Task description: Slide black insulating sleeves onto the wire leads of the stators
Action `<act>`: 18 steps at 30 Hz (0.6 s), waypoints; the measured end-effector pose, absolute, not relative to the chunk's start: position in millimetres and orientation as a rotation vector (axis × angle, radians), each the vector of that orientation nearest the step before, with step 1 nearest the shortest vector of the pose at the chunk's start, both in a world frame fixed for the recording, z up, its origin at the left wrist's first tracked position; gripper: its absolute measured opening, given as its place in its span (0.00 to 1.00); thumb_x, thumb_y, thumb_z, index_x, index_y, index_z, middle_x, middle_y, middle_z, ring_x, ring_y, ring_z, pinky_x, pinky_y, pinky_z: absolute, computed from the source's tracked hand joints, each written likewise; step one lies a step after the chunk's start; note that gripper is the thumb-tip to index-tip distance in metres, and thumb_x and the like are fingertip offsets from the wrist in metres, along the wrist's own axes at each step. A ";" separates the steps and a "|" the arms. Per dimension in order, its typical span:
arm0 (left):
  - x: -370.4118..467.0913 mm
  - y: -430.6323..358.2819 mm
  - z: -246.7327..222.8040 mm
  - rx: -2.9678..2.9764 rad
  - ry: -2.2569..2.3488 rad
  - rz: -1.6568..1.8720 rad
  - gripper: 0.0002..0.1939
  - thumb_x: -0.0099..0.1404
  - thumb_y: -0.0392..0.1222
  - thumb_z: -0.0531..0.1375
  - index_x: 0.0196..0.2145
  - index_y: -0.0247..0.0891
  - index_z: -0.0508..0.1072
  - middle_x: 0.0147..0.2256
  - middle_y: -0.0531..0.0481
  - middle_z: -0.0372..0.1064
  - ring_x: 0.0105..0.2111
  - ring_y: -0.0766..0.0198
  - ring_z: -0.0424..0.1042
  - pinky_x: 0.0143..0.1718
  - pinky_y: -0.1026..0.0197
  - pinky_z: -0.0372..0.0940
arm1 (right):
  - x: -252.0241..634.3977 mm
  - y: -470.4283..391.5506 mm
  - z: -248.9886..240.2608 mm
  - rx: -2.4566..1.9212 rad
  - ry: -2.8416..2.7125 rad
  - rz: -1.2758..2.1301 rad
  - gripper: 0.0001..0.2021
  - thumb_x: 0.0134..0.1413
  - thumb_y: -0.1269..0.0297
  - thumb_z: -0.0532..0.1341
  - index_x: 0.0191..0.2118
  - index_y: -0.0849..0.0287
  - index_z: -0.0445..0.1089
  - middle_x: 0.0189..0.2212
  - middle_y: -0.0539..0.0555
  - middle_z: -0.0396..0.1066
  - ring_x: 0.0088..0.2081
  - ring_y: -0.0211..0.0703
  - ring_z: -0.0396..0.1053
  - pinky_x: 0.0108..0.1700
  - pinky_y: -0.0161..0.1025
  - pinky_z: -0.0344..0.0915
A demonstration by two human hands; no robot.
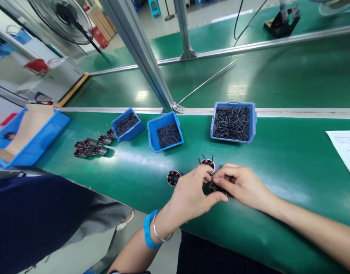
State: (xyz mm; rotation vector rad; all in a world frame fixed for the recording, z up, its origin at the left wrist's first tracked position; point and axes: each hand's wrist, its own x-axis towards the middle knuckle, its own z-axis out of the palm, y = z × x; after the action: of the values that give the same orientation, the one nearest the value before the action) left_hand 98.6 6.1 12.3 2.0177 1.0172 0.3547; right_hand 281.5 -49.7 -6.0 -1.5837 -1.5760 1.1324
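My left hand [193, 192], with a blue band and a bracelet at the wrist, curves its fingers and thumb around a round motor part [213, 187] on the green bench. The fingertips of my right hand [240, 184] are pinched together over the same part; what they pinch is too small to make out. Just beyond my fingers stands a second round part [208, 164] with black-sleeved wires sticking up. A third round part [173, 178] sits to the left of my left hand.
Three blue bins [169, 135] [127, 125] [234, 121] of short black tubes line the bench's back. Several motor parts [90, 147] are grouped at left, near a large blue bin [46, 133]. A metal post [140, 53] rises behind. Papers [344, 148] lie right. A person [37, 220] stands at left.
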 end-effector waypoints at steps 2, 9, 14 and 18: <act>100.3 1.2 7.2 2.038 1.015 0.250 0.29 0.54 0.48 0.73 0.50 0.42 0.67 0.40 0.50 0.76 0.41 0.53 0.77 0.43 0.50 0.73 | 280.9 -52.3 -10.7 -1.551 -1.478 1.160 0.09 0.60 0.62 0.61 0.33 0.55 0.79 0.30 0.52 0.73 0.31 0.41 0.73 0.33 0.39 0.70; 105.8 -4.3 -2.5 2.031 0.954 0.360 0.31 0.57 0.39 0.71 0.54 0.42 0.63 0.49 0.46 0.70 0.43 0.55 0.77 0.45 0.51 0.75 | 312.8 -21.9 6.9 -1.453 -1.349 0.831 0.11 0.53 0.54 0.67 0.33 0.56 0.80 0.25 0.51 0.74 0.21 0.38 0.70 0.27 0.37 0.69; 103.0 -2.9 -3.8 1.925 0.970 0.619 0.23 0.62 0.32 0.64 0.53 0.42 0.66 0.48 0.48 0.70 0.40 0.64 0.78 0.44 0.59 0.74 | 352.6 46.0 13.5 -1.830 -1.930 0.110 0.12 0.58 0.66 0.61 0.43 0.62 0.80 0.39 0.61 0.79 0.41 0.54 0.74 0.48 0.49 0.69; 99.0 2.8 -1.8 1.829 1.078 0.749 0.13 0.64 0.31 0.61 0.46 0.41 0.70 0.40 0.50 0.75 0.38 0.65 0.79 0.42 0.62 0.73 | 358.4 69.1 6.5 -1.986 -2.253 -0.081 0.15 0.57 0.62 0.61 0.44 0.66 0.79 0.39 0.65 0.77 0.42 0.57 0.71 0.48 0.49 0.67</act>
State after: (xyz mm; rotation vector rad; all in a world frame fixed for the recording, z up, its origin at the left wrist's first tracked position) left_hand 99.0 2.8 -1.8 1.8287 1.0784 0.7487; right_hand 358.4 69.1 6.5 -1.9860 -2.2529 -0.0806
